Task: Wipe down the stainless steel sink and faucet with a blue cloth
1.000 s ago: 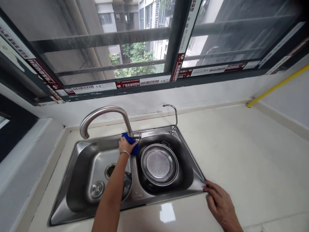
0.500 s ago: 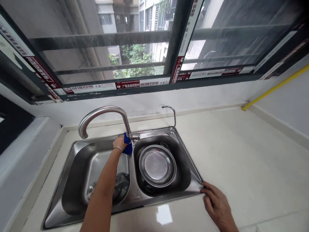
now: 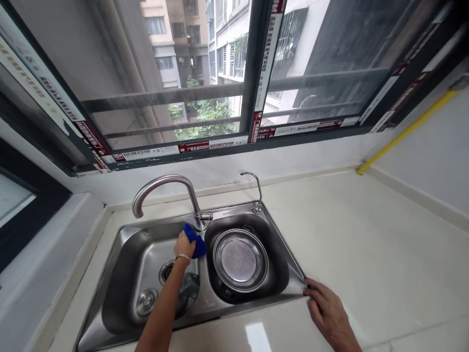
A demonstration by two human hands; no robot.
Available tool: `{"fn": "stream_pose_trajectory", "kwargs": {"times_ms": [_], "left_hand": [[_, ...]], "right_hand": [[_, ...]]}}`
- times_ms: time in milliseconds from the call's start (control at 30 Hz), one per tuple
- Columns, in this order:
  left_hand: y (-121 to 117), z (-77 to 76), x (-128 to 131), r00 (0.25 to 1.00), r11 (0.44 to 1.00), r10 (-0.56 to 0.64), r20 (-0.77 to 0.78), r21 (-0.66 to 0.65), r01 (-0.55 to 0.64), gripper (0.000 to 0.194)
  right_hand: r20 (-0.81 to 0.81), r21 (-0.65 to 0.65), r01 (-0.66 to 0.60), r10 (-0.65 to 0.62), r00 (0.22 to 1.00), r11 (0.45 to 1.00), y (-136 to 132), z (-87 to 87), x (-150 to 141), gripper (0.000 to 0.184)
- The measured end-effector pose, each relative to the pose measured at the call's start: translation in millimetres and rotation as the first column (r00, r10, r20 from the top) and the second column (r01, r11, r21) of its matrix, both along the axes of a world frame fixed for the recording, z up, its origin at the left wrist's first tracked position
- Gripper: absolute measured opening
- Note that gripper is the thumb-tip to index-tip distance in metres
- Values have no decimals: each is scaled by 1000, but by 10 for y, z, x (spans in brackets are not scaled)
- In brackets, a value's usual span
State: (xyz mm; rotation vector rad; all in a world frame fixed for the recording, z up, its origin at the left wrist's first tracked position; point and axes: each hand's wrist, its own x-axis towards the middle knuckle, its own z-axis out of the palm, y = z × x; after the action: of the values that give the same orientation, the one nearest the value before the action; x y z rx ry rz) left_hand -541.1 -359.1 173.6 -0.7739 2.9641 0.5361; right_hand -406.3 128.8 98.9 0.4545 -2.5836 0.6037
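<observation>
My left hand is closed on a blue cloth, at the divider side of the left basin of a steel double sink. Just behind it stands the curved faucet. My right hand rests at the sink's front right corner, its fingertips on the rim; whether they pinch anything is hidden. In the right basin sits a round steel pan with a dotted steamer base. A dark plastic bag and a drain strainer lie in the left basin, partly behind my left forearm.
A thin small spout rises at the sink's back right corner. Pale countertop runs off to the right. Behind is a dark-framed window, and a yellow pipe slants along the right wall.
My left hand has moved with the blue cloth from beside the faucet base down toward me, along the divider. The view has tilted up a little. My right hand stays at the corner.
</observation>
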Motion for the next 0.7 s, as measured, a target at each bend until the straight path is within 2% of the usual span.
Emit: {"fn": "stream_pose_trajectory", "kwargs": {"times_ms": [100,200,333,433,533,700], "left_hand": [[113,-4,62,996,995,-83,-20,-58,82,50],[239,-19,-54,992,985,-127,-18,-120,124,54],[426,-105,-305,992,970,-123,38,-208,129,36],[538,-194,-399,991,948,-119,64,-290,133,31],[578,-252,-376,986,922,-140,88,-351,162,33],[537,-272,-252,965,883,-241,100,-389,261,44]], "right_hand": [[20,-20,2,-2,1000,1000,-5,0,-5,19],[6,-13,-6,6,1000,1000,0,1,-7,19],[-10,12,-11,11,1000,1000,7,6,5,18],[13,16,-7,7,1000,1000,3,19,18,18],[28,20,-4,3,1000,1000,-3,30,24,19],[33,38,7,-8,999,999,2,26,31,20]]}}
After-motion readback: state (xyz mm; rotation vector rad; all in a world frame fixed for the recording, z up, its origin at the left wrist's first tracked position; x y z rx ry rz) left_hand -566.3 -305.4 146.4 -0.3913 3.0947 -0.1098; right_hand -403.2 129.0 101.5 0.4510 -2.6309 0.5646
